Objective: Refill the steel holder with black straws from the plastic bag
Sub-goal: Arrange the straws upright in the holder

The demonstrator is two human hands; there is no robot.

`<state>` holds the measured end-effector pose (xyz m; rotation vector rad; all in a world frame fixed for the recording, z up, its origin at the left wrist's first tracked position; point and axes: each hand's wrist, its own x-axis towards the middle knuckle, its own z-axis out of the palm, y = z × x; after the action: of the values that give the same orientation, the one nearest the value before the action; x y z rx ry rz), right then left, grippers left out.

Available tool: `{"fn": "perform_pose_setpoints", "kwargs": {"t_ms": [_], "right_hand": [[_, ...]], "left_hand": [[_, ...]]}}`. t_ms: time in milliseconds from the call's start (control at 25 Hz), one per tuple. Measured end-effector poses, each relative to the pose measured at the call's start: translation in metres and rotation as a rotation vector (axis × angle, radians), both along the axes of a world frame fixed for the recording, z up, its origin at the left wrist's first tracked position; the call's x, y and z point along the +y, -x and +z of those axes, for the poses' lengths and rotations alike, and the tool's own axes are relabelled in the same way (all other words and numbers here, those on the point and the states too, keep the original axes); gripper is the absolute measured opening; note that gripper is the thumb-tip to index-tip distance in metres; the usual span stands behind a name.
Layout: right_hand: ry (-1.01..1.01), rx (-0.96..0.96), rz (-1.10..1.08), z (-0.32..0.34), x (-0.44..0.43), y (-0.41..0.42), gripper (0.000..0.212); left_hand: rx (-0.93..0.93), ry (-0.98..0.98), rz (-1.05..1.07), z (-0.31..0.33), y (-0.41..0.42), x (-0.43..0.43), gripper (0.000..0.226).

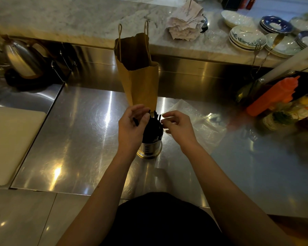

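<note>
L hand, R hand close together, fingers half-curled

Head-worn wide view, steeply down, close over steel counter

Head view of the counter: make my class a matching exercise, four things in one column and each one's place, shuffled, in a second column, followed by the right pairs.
Things
1 steel holder
2 brown paper bag
3 clear plastic bag
4 orange squeeze bottle

Places
A standing upright behind the holder
B far right of the view
C between the left hand and right hand, with black straws in it
D lying on the steel counter, right of the holder

Pairs: 1-C, 2-A, 3-D, 4-B
</note>
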<state>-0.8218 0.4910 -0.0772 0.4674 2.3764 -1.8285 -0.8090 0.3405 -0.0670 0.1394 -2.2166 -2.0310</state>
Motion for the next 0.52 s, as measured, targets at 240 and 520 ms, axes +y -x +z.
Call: {"fn": "perform_pose_setpoints", "kwargs": {"t_ms": [240,520], "right_hand": [[-0.104,0.045,0.060,0.004,-0.007,0.003,0.015],[-0.337,0.135,0.197,0.010,-0.010,0.011,0.018]], "left_hand": [[0.068,0.445,-0.008,-0.013,0.000,-0.008,0.034],[-0.080,0.509,-0.165,-0.020,-0.005,-0.011,0.077]]}}
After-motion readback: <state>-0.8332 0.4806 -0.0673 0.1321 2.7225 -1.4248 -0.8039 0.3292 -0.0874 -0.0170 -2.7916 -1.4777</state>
